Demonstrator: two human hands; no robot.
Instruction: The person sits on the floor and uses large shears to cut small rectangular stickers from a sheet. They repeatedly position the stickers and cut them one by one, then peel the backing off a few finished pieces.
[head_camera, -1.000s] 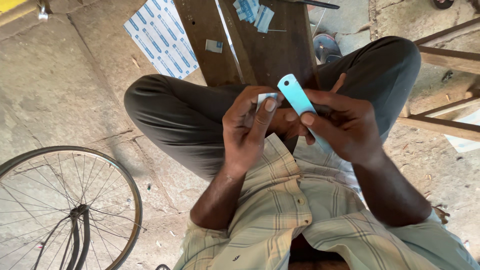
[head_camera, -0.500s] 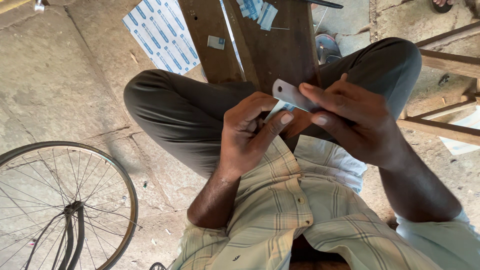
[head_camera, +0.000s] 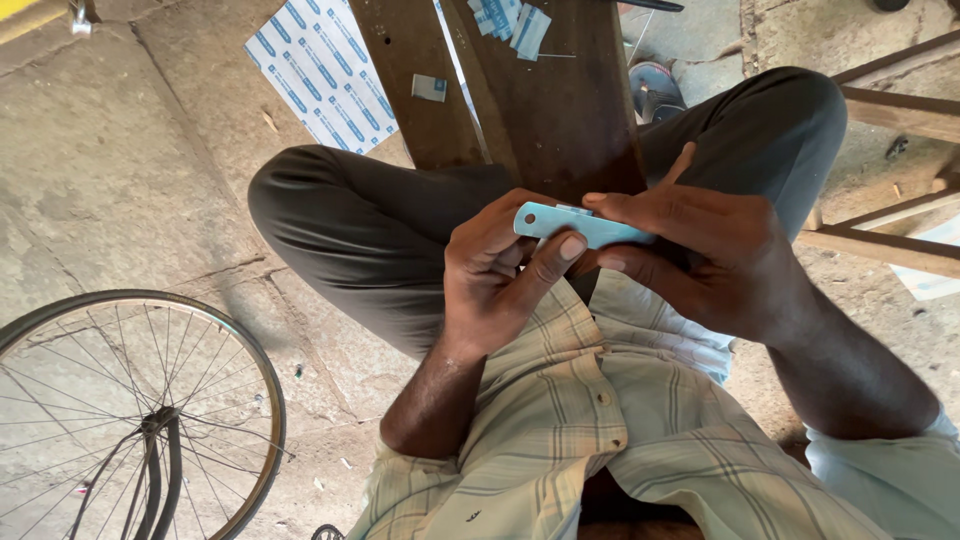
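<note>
Your left hand (head_camera: 500, 275) and right hand (head_camera: 700, 255) both pinch the pale blue flat strip (head_camera: 580, 225), fingers closed on it, just below the dark wooden plank (head_camera: 560, 100). Bicycle wheel (head_camera: 130, 420) far left of plank.

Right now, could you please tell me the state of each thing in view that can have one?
Light blue flat strip: held level, gripped by both hands.
Left hand: closed on the strip's rounded end, thumb pressed beneath.
Right hand: closed over the strip's other end.
Bicycle wheel: off to the side, untouched.
Printed sheet: lying flat on the floor.
</note>
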